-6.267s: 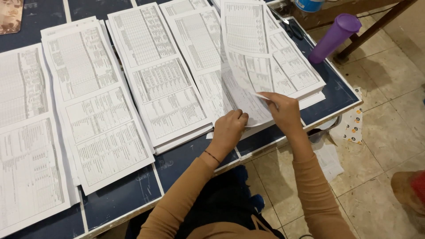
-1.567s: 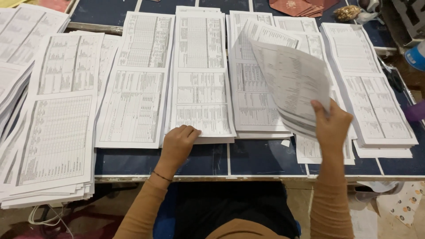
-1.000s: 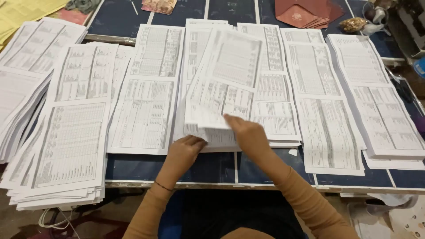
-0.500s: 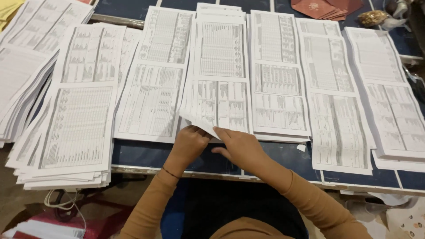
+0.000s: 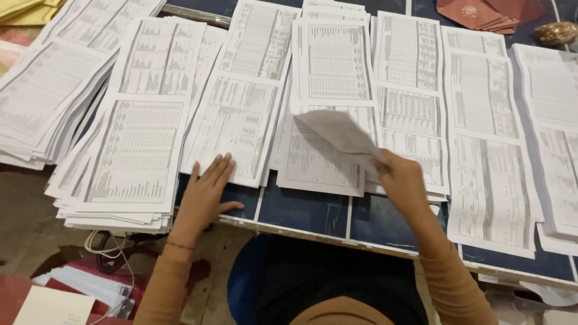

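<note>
At table's near edge, left hand (image 5: pixel 205 195) has shifted flat, fingers spread, onto the next printed stack (image 5: pixel 238 129) while right hand (image 5: pixel 400 180) still pinches gathered sheets (image 5: pixel 340 129); collation advancing leftward.

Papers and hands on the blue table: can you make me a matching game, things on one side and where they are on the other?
Things:
1. left hand
2. right hand
3. red envelopes
4. yellow sheets

Places:
A. top left corner
B. lifting a curled printed sheet
C. flat on a paper stack's near edge
D. top right, on the table

Pairs: 1-C, 2-B, 3-D, 4-A
</note>
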